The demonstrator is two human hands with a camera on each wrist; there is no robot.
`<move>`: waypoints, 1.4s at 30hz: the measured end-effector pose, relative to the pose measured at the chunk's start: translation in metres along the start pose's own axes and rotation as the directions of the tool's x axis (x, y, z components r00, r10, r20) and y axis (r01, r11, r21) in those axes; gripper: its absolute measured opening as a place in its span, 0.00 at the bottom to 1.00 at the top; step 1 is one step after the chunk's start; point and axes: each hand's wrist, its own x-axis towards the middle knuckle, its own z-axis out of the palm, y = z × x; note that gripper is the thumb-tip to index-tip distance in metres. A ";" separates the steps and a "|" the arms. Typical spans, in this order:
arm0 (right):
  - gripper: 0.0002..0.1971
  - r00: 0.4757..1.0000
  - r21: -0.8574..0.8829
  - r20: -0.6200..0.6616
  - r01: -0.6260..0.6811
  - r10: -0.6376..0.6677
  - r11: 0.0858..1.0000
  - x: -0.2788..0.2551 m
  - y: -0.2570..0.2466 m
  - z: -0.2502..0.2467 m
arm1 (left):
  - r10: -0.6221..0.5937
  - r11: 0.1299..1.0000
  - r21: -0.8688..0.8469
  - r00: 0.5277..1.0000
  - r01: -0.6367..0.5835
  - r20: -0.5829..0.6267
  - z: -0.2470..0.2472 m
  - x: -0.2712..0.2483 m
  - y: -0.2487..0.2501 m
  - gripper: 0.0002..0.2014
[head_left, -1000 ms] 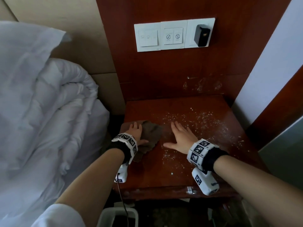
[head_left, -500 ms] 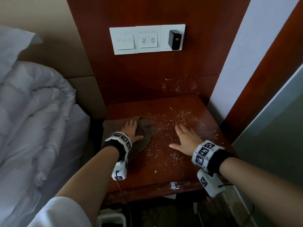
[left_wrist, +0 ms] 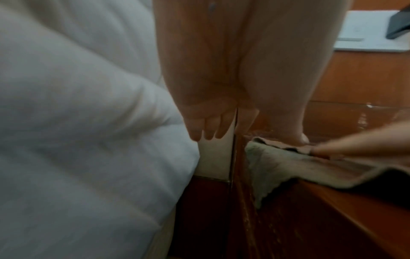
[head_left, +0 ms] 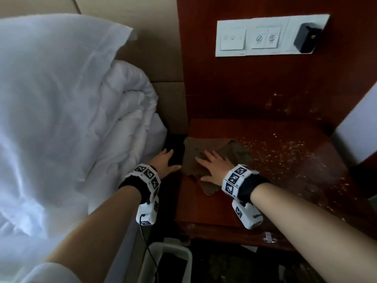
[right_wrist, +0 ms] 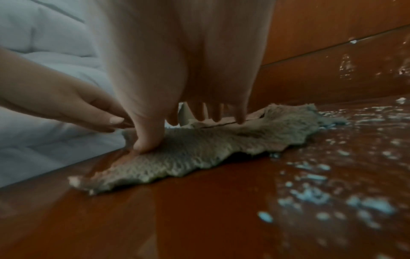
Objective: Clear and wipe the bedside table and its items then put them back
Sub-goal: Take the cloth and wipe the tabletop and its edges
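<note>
A brown cloth (head_left: 234, 154) (right_wrist: 199, 149) (left_wrist: 310, 168) lies spread on the left part of the red-brown bedside table (head_left: 265, 201), one corner hanging over the table's left edge. My right hand (head_left: 212, 166) (right_wrist: 195, 105) lies flat on the cloth with straight fingers, thumb pressing it. Off the table's left edge, my left hand (head_left: 163, 162) (left_wrist: 213, 126) hovers over the dark gap by the bed, fingers straight and holding nothing. White crumbs (head_left: 285, 156) (right_wrist: 332, 192) are scattered over the table's right half.
A white duvet (head_left: 71, 119) on the bed fills the left. On the wooden wall panel is a switch plate (head_left: 265, 35) with a black plug adapter (head_left: 306, 37). A white bin (head_left: 167, 260) stands on the floor below the table's front left corner.
My left hand slid off the cloth to the left, past the table edge. My right hand moved left from the bare tabletop onto the cloth.
</note>
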 end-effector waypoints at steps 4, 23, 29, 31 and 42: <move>0.35 0.997 -0.014 0.060 -0.049 0.050 0.999 0.014 0.009 -0.003 | 0.000 0.999 -0.045 0.999 0.002 0.038 0.006 0.005 0.001 0.40; 0.46 0.973 0.032 0.013 -0.233 0.232 0.972 0.033 0.086 -0.023 | 0.109 0.962 0.224 0.972 -0.156 0.208 0.010 0.056 0.070 0.56; 0.47 0.970 0.025 0.012 -0.244 0.244 0.969 0.053 0.093 -0.036 | 0.093 0.964 0.228 0.975 -0.139 0.201 0.012 0.066 0.071 0.59; 0.47 0.969 0.012 0.013 -0.247 0.247 0.969 0.061 0.096 -0.039 | 0.090 0.964 0.231 0.976 -0.135 0.199 0.013 0.067 0.071 0.59; 0.48 0.971 0.034 -0.005 -0.239 0.239 0.970 0.078 0.104 -0.048 | 0.052 0.962 0.253 0.977 -0.104 0.206 0.011 0.069 0.077 0.59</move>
